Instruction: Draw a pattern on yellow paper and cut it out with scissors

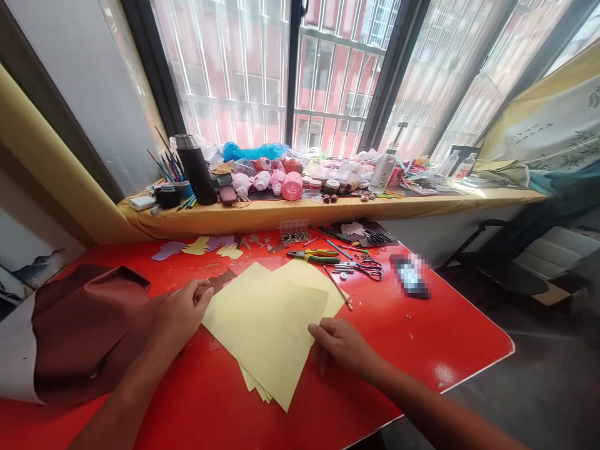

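Observation:
Sheets of pale yellow paper (272, 312) lie loosely stacked and fanned on the red table. My right hand (340, 340) pinches the top sheet's right edge between thumb and fingers. Close to the stack's left edge is my left hand (190, 306), its fingers curled in and thumb near the paper; what is inside them, if anything, is hidden. Behind the stack lie pliers (314, 255) with yellow-green handles and a pair of scissors (368, 267). A thin stick (338, 289) rests by the stack's right side. Brown leather-like material (94, 319) is bunched beyond my left forearm.
Purple and yellow paper cutouts (197, 245) lie at the table's back left. A clear compartment box (295, 231) of small parts stands at the back. A phone (411, 276) lies right. The cluttered windowsill (262, 215) holds a black flask (195, 169).

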Available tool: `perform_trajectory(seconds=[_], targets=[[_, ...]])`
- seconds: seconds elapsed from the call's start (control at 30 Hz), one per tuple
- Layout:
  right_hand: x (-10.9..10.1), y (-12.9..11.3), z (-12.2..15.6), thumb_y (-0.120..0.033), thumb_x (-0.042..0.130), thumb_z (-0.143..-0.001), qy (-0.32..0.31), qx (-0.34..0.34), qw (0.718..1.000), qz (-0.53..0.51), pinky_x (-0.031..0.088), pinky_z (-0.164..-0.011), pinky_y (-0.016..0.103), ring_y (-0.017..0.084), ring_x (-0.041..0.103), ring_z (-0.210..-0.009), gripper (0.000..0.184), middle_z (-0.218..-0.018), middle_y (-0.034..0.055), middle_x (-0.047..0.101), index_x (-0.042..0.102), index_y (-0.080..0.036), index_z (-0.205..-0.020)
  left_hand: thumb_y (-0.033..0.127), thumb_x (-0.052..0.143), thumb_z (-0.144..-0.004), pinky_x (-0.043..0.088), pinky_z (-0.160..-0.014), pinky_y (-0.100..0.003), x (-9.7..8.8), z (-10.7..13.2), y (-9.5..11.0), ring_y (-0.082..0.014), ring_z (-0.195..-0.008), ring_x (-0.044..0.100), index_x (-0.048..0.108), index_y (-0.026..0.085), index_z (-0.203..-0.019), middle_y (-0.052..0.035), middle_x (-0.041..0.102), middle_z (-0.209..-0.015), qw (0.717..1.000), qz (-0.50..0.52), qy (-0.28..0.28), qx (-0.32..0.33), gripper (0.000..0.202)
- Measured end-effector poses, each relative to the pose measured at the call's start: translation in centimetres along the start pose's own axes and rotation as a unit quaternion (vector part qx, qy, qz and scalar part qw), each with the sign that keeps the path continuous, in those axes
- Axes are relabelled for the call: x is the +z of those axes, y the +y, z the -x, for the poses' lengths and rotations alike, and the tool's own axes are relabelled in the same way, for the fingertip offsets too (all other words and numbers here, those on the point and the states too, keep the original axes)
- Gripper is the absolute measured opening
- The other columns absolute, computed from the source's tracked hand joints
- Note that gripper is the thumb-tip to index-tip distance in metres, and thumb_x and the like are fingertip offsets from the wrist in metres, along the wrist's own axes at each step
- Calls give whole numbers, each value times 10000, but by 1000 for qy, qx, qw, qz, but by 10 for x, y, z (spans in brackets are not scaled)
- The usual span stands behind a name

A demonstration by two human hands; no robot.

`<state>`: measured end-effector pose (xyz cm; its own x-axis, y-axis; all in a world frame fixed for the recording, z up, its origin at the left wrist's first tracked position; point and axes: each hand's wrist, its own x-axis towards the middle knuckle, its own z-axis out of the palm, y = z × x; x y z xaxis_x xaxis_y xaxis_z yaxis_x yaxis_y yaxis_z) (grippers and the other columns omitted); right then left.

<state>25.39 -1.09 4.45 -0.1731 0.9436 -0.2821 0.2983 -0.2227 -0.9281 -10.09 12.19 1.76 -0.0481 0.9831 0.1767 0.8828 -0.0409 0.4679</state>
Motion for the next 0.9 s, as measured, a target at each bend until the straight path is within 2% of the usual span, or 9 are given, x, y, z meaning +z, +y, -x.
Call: perform_trajectory(seconds=[0.1,0.23,0.3,0.4,0.47,0.53,0.7,0.9], targets=[[-21,-3,3,-618,588,-1021,33,-31,993,110,490,-566,287,199,690,-543,515,-574,7,714,544,-243,-670,525,484,-956,535,-758,-361,7,-1,-3,-327,-1044,733,743,245,-1170,-96,807,-1101,1000,0,-21,8,438],[-70,-5,-5,-451,511,-1097,120,-55,960,248,519,-646,310,203,698,-611,417,-651,14,730,655,-224,-778,546,464,-960,540,-769,-363,14,-2,-5,-317,-1053,736,746,261,-1183,-89,804,-1156,999,6,-37,13,458],[-100,-5,-12,-394,513,-1121,150,-55,935,316,556,-711,329,204,720,-692,383,-756,30,755,704,-203,-849,560,455,-960,549,-762,-369,15,-3,-5,-314,-1030,739,746,262,-1177,-88,804,-1151,999,7,-38,12,470],[-142,-3,-24,-363,654,-1096,171,-41,897,405,628,-834,401,209,752,-876,228,-1030,55,773,735,-152,-1128,568,459,-945,557,-736,-381,15,-4,-6,-324,-989,738,757,264,-1159,-92,808,-1094,999,8,-37,8,476],[-165,-1,-31,-344,683,-1085,176,-32,872,455,640,-909,438,238,748,-1030,236,-1241,95,747,722,-175,-1245,566,473,-934,557,-713,-374,16,-5,-7,-324,-980,742,768,276,-1145,-89,810,-1086,999,10,-38,9,464],[-183,1,-39,-329,695,-1077,175,-22,850,497,640,-934,463,259,740,-1089,272,-1310,107,724,704,-178,-1303,568,490,-924,561,-704,-362,17,-6,-9,-323,-996,748,778,292,-1135,-81,813,-1106,999,11,-43,11,451],[-213,0,-57,-323,699,-1074,159,-18,806,570,631,-966,487,277,725,-1145,308,-1375,117,697,687,-188,-1350,591,497,-915,585,-765,-371,22,-8,-11,-323,-1051,750,780,317,-1154,-63,816,-1162,998,14,-54,13,461],[-229,5,-72,-322,703,-1072,102,-24,781,615,630,-969,490,281,722,-1155,323,-1389,120,690,680,-190,-1365,623,470,-883,592,-853,-411,21,-8,-8,-331,-1018,751,773,336,-1071,-27,822,-1123,997,20,-73,-3,458]])
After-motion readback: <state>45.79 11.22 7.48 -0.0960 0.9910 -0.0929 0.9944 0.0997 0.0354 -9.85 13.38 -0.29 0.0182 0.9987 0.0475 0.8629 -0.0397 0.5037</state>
